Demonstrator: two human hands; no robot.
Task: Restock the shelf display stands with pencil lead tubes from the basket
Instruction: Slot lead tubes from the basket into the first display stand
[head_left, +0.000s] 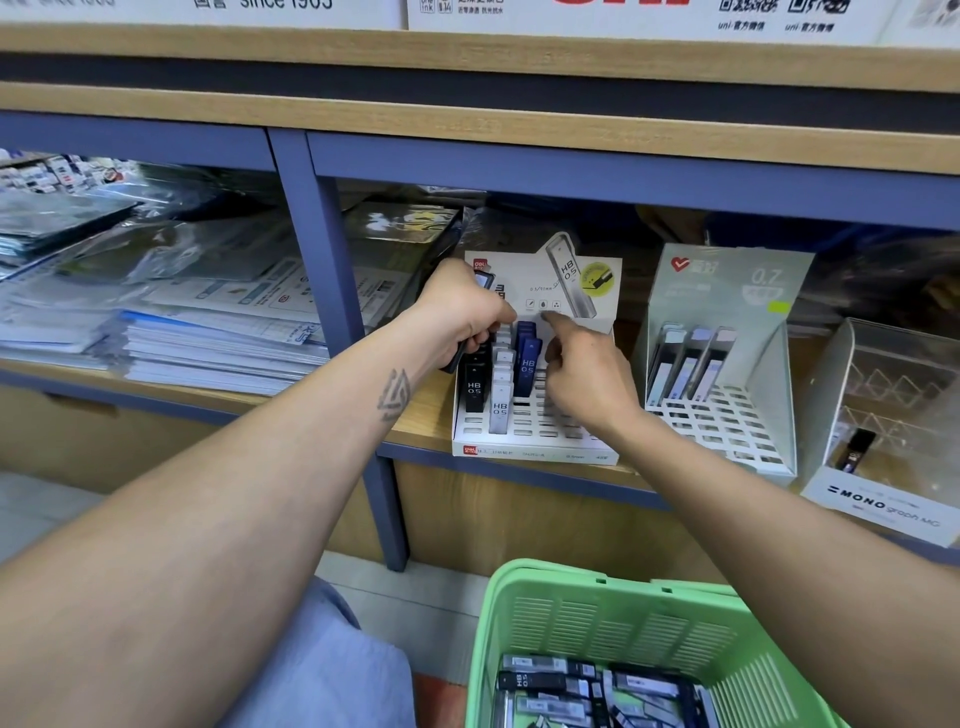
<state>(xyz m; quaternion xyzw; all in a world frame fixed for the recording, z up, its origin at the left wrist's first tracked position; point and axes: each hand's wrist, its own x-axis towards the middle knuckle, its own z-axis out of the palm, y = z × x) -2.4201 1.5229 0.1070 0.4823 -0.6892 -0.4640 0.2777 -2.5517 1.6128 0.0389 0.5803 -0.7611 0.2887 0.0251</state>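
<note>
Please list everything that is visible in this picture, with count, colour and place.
HB 0.5 stand: one, white, shelf centre
tubes in it: several, black, white, blue
0.7 stand: one, pale green-grey, right of it, three tubes
Mono stand: one, clear, far right, one dark tube
basket: one, green, below, many tubes
paper stacks: several, left shelf
left hand: grips dark tubes at the stand
right hand: over the stand, forefinger extended

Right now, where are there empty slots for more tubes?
White stand: front rows and right side, by the right hand, are empty; its back left, under the left hand, is crowded. Grey stand: front rows empty below three tubes.
</note>
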